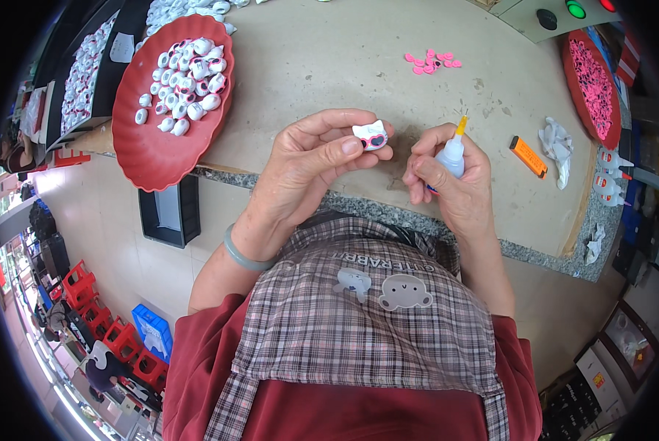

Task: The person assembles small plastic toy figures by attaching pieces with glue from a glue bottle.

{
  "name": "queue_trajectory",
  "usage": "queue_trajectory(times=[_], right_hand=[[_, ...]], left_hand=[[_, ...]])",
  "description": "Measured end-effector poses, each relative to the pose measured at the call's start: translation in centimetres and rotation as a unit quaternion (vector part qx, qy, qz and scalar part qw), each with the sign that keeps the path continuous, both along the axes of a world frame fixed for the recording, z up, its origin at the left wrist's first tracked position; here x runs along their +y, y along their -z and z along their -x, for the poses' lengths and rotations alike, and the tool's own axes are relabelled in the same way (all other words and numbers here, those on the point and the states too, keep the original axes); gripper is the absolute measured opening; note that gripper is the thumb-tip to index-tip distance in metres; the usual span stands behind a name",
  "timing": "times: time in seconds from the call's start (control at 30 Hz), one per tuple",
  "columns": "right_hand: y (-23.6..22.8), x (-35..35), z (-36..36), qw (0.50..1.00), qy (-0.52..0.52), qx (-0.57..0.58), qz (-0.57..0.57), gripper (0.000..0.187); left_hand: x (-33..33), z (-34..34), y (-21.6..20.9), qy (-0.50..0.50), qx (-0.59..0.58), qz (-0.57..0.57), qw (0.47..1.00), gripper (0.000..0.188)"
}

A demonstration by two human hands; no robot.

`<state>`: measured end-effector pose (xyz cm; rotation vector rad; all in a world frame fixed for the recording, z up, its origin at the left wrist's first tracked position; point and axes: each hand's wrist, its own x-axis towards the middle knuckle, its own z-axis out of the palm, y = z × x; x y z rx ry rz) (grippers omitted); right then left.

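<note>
Between the thumb and fingers of my left hand (pixel 311 151) is a small white cat-head figure (pixel 371 135) with pink-rimmed dark glasses. My right hand (pixel 454 173) grips a small white glue bottle (pixel 451 156), its yellow nozzle pointing up and away from me. The nozzle and the figure are apart. Beyond my hands, several small pink pieces (pixel 431 62) lie loose on the table. To the left, a red scalloped tray (pixel 134 147) holds a heap of similar white heads (pixel 186 81), some with pink glasses showing.
An orange utility knife (pixel 528 156) and a crumpled white tissue (pixel 557 147) lie to the right. Farther right stand a red tray (pixel 615 132) of pink pieces and several more glue bottles (pixel 610 180). A box with coloured buttons (pixel 557 15) is at the far right; a black bin (pixel 190 213) sits below the table edge.
</note>
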<state>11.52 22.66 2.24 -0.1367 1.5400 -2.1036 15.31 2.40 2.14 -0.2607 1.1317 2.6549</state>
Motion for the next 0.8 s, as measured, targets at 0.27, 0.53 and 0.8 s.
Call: queue_trajectory(times=[0.27,0.53,0.8], right_hand=[[-0.6,-1.0,-0.4,0.993,0.03,0.094,-0.063,0.009],[-0.7,-1.5,-0.4,0.975,0.062,0.195,-0.084,0.013],[-0.8,-1.9,-0.4,0.936,0.061,0.298,-0.18,0.016]], left_hand=[[0.5,-0.1,0.3,0.001,0.026,0.013,1.0,0.035],[0.6,-0.1,0.5,0.013,0.019,-0.003,1.0,0.034],[0.6,-0.2,0.6,0.007,0.026,0.057,0.998,0.035]])
